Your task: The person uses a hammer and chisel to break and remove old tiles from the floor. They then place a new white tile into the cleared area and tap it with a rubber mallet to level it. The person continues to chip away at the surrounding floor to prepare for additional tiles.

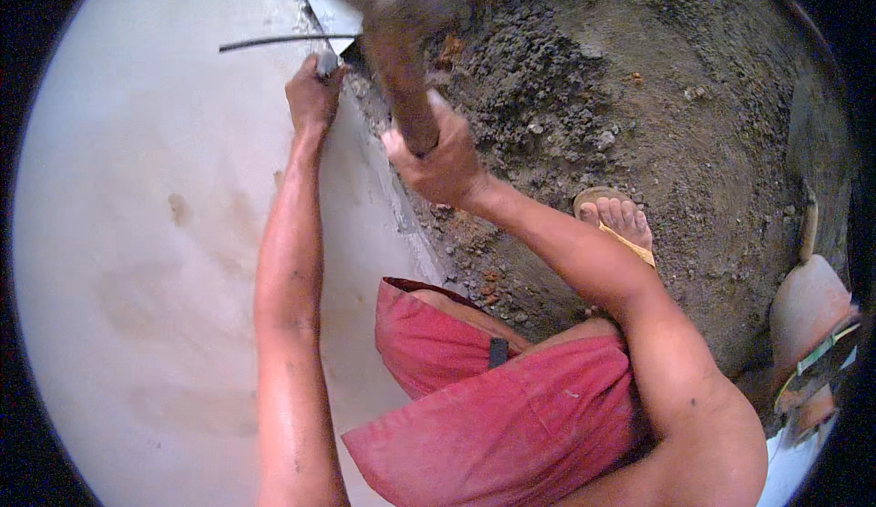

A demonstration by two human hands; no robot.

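Observation:
My right hand [443,160] is wrapped round the thick wooden handle of a hammer [401,83]. The hammer is raised at the top of the view, its head smeared by motion. Left of it, my left hand [315,101] is closed on a grey, blunt-ended metal piece [326,62], perhaps a chisel. Most of that piece is hidden in my fist. It sits by the broken edge [401,201] of a pale slab. Just beyond my left knuckles, a thin dark rod [283,41] lies crosswise; whether it touches my hand I cannot tell.
The smooth pale slab [164,306] fills the left side. Loose dark soil and rubble [538,69] lie to the right, beside my sandalled foot [620,219]. A grey shovel-like tool [808,306] with a wooden handle is at the far right. A white sheet [333,10] is at the top.

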